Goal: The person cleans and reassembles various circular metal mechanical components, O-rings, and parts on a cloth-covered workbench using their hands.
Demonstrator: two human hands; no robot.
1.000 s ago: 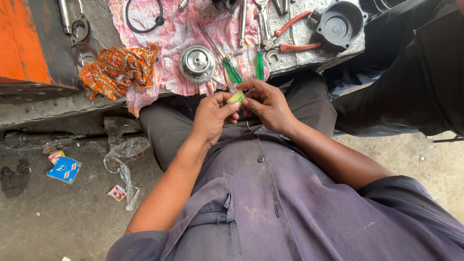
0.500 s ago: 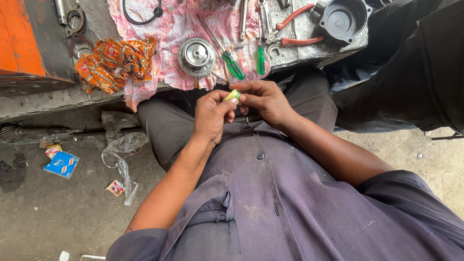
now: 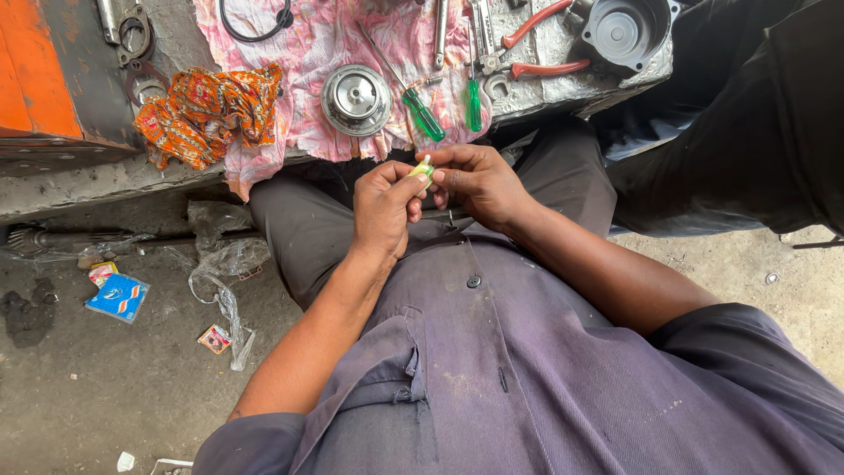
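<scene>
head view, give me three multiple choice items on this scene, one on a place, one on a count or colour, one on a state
1. Where does the round metal part lie?
A. on the pink cloth
B. on the ground by the blue packet
C. in the person's lap

2. How many green-handled screwdrivers lie on the cloth?
A. one
B. two
C. four

3. How is the small yellow-green thing held?
A. lying loose on the cloth
B. in the left hand alone, with the right hand resting on the ground
C. pinched between the fingers of the left hand and the right hand

Answers: 1 A, the part sits on the flowered pink cloth beside the orange rag. 2 B, one screwdriver lies slanted and a second lies nearly straight beside it. 3 C, both hands meet at the thing above the lap.
</scene>
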